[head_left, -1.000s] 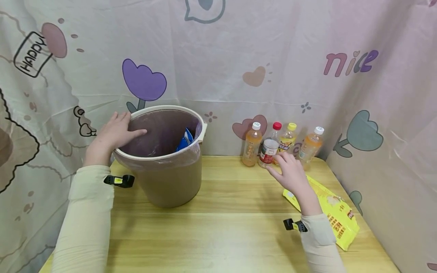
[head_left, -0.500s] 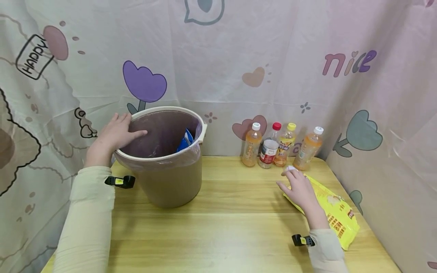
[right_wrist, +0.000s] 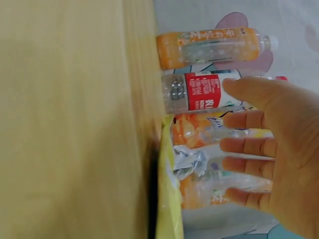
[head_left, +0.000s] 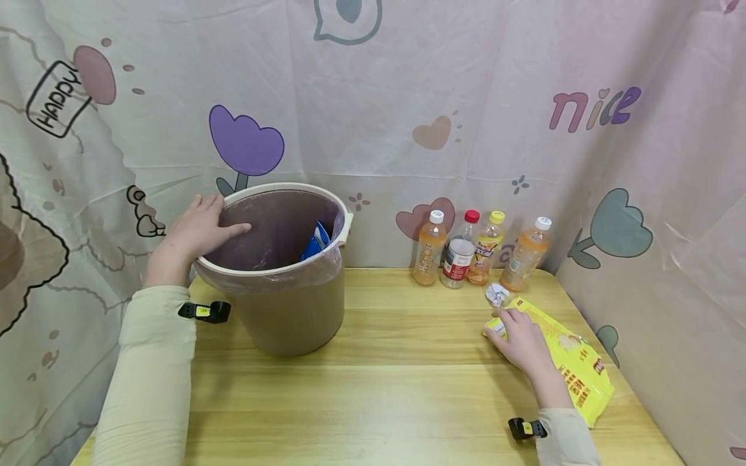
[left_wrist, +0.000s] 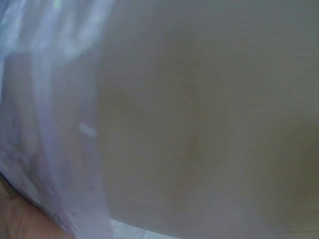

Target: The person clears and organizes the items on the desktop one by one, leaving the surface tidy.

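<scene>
My left hand (head_left: 193,234) rests on the pale rim of a brown trash bin (head_left: 285,310), its fingers straight and its thumb reaching over the opening. A clear plastic liner (head_left: 319,266) hangs over that rim, and a blue wrapper (head_left: 316,241) shows inside. My right hand (head_left: 522,342), fingers relaxed and apart, hovers over the near left end of a yellow snack bag (head_left: 574,362) and holds nothing. Just beyond its fingertips lies a crumpled white paper ball (head_left: 497,295). In the left wrist view the brown bin wall (left_wrist: 199,119) fills most of the picture, blurred.
Several plastic bottles stand along the back: an orange one with a white cap (head_left: 430,252), a red-capped one (head_left: 457,262), a yellow-capped one (head_left: 487,252) and another white-capped one (head_left: 526,255). A patterned curtain (head_left: 361,116) borders the wooden table (head_left: 361,401).
My right hand has drawn back and to the right, from the bottles to over the yellow bag. The white paper ball now lies on the table in full view. The left hand stays put.
</scene>
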Motion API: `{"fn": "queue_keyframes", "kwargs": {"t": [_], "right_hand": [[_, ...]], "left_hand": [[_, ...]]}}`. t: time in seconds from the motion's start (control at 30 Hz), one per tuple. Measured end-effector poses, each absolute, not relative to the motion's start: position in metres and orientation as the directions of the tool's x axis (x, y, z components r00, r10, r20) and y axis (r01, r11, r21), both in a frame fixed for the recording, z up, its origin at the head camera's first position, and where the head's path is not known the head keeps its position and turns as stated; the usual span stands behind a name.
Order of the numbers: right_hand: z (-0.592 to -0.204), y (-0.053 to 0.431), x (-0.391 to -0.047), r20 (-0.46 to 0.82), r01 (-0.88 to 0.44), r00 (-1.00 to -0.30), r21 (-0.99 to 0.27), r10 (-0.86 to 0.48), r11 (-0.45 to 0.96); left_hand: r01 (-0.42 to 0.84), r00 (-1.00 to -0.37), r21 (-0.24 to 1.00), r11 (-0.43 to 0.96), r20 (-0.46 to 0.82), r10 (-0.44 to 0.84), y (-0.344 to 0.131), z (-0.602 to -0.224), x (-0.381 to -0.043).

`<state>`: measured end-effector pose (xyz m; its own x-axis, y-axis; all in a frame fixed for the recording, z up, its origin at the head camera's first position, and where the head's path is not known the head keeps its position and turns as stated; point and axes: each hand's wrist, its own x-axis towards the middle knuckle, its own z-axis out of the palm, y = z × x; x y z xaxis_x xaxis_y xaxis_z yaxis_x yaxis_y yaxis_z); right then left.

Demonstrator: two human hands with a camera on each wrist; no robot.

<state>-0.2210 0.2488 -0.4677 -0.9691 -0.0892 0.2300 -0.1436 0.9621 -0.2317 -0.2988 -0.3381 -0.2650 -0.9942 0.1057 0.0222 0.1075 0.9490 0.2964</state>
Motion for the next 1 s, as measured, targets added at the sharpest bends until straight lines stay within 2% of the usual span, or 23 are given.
{"fn": "queue_keyframes", "kwargs": {"t": [0.3,0.67,1.0], "right_hand": [[-0.483,0.255,-0.218,0.077,-0.013,-0.997,-0.222,0.004,0.975],[-0.497,0.257,-0.228,-0.044,0.028,-0.999,-0.207,0.02,0.978],[-0.495,0.255,-0.234,-0.158,0.118,-0.984,-0.264,0.077,0.957]], "left_hand": [[0.104,-0.994,0.305,0.947,0.017,0.104,-0.339,-0.266,-0.299],[0.106,-0.994,0.312,0.944,0.014,0.107,-0.34,-0.264,-0.298],[0.112,-0.994,0.312,0.943,0.021,0.111,-0.339,-0.265,-0.298]]}}
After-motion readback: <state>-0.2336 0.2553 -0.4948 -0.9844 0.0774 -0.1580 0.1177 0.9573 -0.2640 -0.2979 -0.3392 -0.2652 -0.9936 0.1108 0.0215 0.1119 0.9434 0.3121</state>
